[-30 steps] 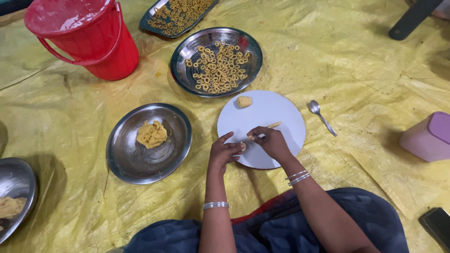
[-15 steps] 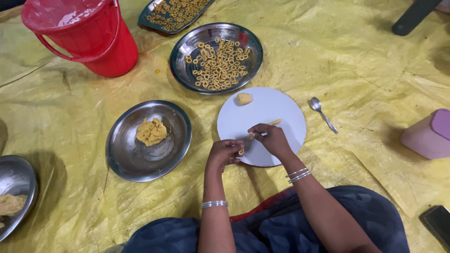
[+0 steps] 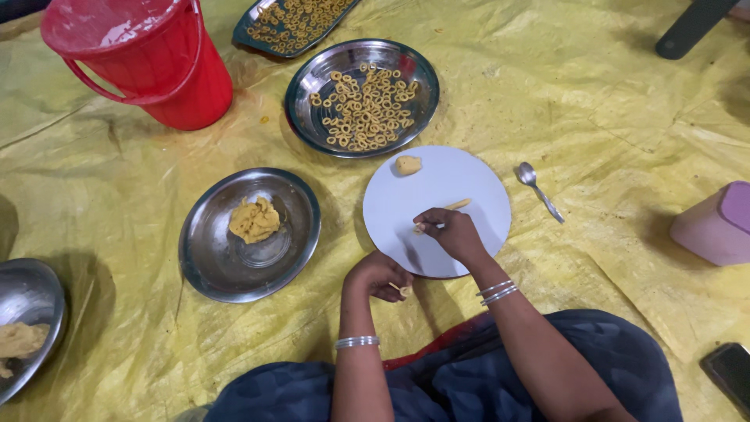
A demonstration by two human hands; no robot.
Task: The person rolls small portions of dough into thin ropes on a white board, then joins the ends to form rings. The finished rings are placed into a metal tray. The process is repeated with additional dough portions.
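Left hand (image 3: 378, 275) has drawn back off the white board (image 3: 469, 184), pinching a dough bit (image 3: 404, 291); right hand (image 3: 449, 232) pinches the dough strip (image 3: 437, 216) just ahead.

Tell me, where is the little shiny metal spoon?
In the head view, the small metal spoon lies on the yellow plastic sheet, just right of the round white board, beyond the right hand.

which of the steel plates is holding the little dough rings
The round steel plate just beyond the white board, at top centre. The steel plate left of the board holds only one dough lump.
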